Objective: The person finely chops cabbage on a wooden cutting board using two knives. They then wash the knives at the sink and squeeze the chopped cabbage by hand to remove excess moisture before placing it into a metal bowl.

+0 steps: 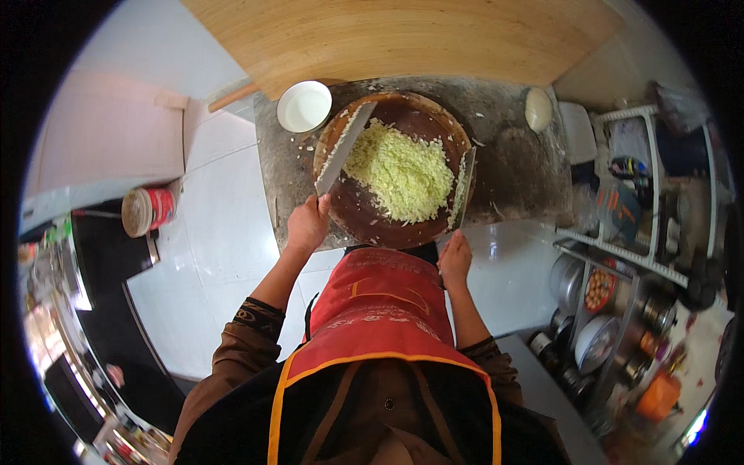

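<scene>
A heap of finely chopped pale green vegetable [404, 171] lies on a round wooden chopping block [372, 229]. My left hand [308, 224] grips the handle of a cleaver [346, 148], whose broad blade lies over the left side of the block, with chopped bits along its far edge. My right hand [456, 258] holds a second cleaver [463, 189] at the block's right edge, its blade turned steeply and bits stuck to it. The heap sits between the two blades. Scattered bits lie on the block around it.
A white bowl [304, 107] stands at the block's upper left on the worn worktop [517, 174]. A pale rounded lump [539, 109] rests at the far right. Behind stands a large wooden board [407, 38]. A lidded bucket [148, 211] is at left; metal shelving [654, 192] is at right.
</scene>
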`<action>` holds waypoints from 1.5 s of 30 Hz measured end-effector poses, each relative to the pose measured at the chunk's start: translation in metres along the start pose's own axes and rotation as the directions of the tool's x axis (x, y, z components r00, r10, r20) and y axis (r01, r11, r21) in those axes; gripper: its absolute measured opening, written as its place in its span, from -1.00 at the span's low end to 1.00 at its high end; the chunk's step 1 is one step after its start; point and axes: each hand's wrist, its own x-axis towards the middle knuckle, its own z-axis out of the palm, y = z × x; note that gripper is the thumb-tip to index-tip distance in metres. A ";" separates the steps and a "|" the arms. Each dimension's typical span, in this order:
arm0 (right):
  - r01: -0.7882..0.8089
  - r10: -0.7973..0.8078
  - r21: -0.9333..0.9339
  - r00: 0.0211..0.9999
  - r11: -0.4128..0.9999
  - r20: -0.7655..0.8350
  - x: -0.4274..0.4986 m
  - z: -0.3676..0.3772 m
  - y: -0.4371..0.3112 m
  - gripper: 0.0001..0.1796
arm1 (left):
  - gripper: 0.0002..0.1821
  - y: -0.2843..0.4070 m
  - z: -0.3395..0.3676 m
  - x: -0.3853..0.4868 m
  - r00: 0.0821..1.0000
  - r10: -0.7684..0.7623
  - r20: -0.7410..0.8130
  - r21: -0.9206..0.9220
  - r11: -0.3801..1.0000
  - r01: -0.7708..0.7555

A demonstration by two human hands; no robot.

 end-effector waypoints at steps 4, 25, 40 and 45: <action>-0.045 0.048 0.028 0.991 0.999 -0.126 -0.029 0.048 -0.018 -0.38 | -0.40 -0.011 0.004 0.016 0.998 0.067 0.004 -0.077 0.995 -0.067; 0.174 -0.170 0.012 0.976 0.985 -0.134 -0.007 0.090 -0.059 -0.34 | -0.39 0.011 0.037 0.021 0.946 0.306 0.107 -0.324 0.910 -0.258; 0.075 -0.080 -0.185 0.997 0.980 -0.018 -0.022 0.086 -0.094 -0.35 | -0.37 0.033 0.041 0.006 0.952 0.259 0.162 -0.454 0.876 -0.162; 0.139 -0.148 -0.149 0.988 0.979 -0.051 -0.019 0.094 -0.094 -0.33 | -0.37 0.031 0.047 0.009 0.952 0.263 0.156 -0.385 0.904 -0.187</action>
